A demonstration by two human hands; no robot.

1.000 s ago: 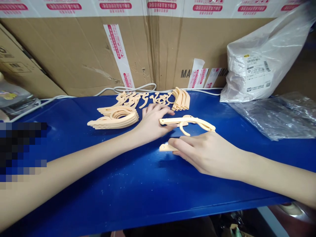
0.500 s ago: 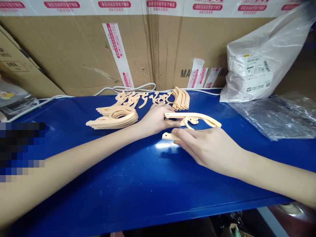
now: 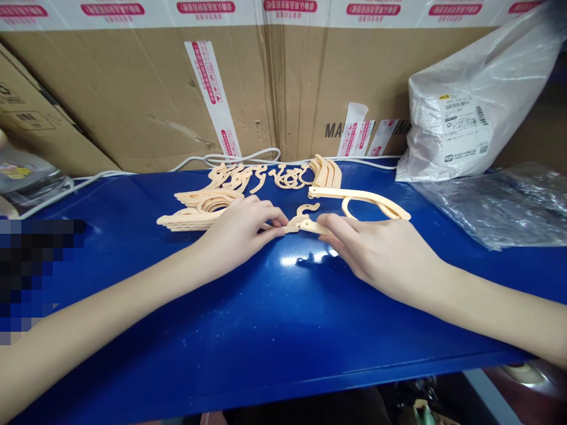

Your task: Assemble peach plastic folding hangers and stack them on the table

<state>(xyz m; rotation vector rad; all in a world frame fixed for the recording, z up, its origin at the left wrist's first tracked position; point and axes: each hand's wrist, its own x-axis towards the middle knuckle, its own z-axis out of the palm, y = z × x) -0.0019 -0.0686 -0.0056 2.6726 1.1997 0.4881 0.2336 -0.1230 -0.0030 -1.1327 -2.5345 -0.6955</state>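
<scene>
Far left of the counter [image 3: 266,330]: a pixelated patch, nothing readable there. A white cable [image 3: 241,158] runs along the back edge under the boxes [image 3: 146,100].

Left of centre, toward the back edge: stack [image 3: 201,211] of flat peach arms, neatly piled. My left wrist covers its right end.

Left hand [image 3: 239,227]: grip pressed together, thumb and forefinger pinching a small hook [image 3: 292,224] just above the counter, mid-width.

Behind that, along the back edge: loose hooks [image 3: 266,176] in a rough row, then a second small pile [image 3: 328,171] on edge.

Right hand [image 3: 381,254]: grip pinched on the near end of a long arm piece [image 3: 361,196], whose far end juts up and right past my knuckles. My thumb is under the hand, so I can't see how it clamps.

Hook and arm piece touch tip to tip between my fingers.

Progress, my read: one set in hand, joint not seated yet. The stack and loose hooks sit unassembled, so most of it remains. I can't pick out a finished unit anywhere.

Hard to see: the contact point itself, which my fingertips cover, and the counts in either pile.

Right back corner: white bag [image 3: 460,118], label too small to read. In front of it, a crumpled clear bag [image 3: 496,206], contents unclear.
</scene>
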